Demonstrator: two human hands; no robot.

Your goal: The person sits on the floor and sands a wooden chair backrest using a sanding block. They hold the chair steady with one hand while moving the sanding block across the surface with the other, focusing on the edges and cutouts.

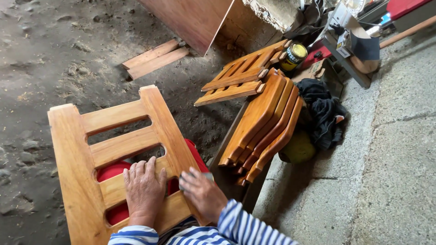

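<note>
- Wooden slatted chair frame [118, 149], pale and unfinished-looking, lies across the person's lap, its lower end cut off by the picture's edge.
- Left hand [144, 188] rests flat on a slat, fingers spread, gripping nothing.
- Right hand [203, 193] presses a small grey pad [196, 174] against the frame's right rail; fingers curl over it, so the pad is mostly hidden.
- Something red [113, 171] shows through the slats; what it is cannot be told.
- Stacked curved wooden pieces [265, 122], darker orange, lean beside a dark cloth [324, 113].
- Farther off, more slatted frames [240, 75] and a yellow-lidded can [294, 55].
- Dirt floor [45, 50] left, concrete slab [395, 149] right.
</note>
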